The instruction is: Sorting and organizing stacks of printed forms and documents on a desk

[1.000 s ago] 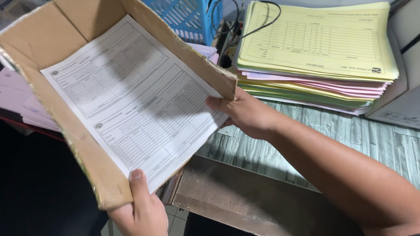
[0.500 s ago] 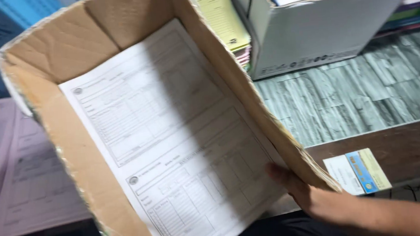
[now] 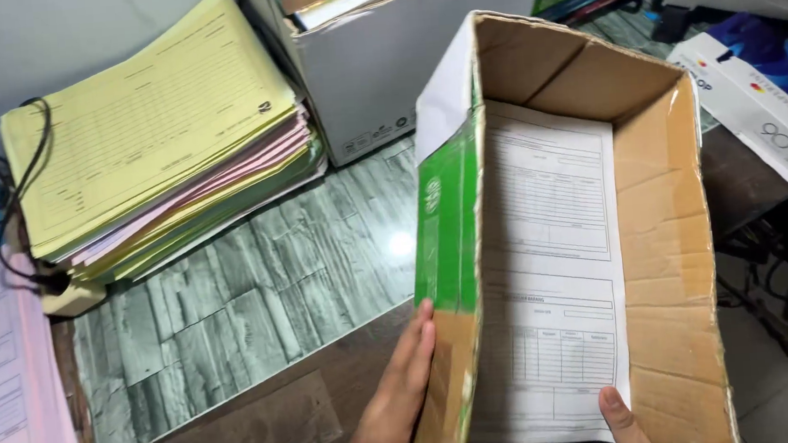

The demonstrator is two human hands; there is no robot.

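Open cardboard box (image 3: 657,229) with a green and white outer side, held over the table (image 3: 259,298) edge toward 4 o'clock of the view, printed form sheets (image 3: 548,275) lying flat on its floor. Left hand (image 3: 398,390) pressed flat against the box's outer left wall at 6 o'clock, fingers (image 3: 418,341) extended; right hand (image 3: 620,419) at the box's near edge with only its fingertips visible on the sheets, grip impossible to judge. Stack of yellow and pink forms (image 3: 162,137) at 10 o'clock, white box of books (image 3: 390,53) at 12 o'clock.
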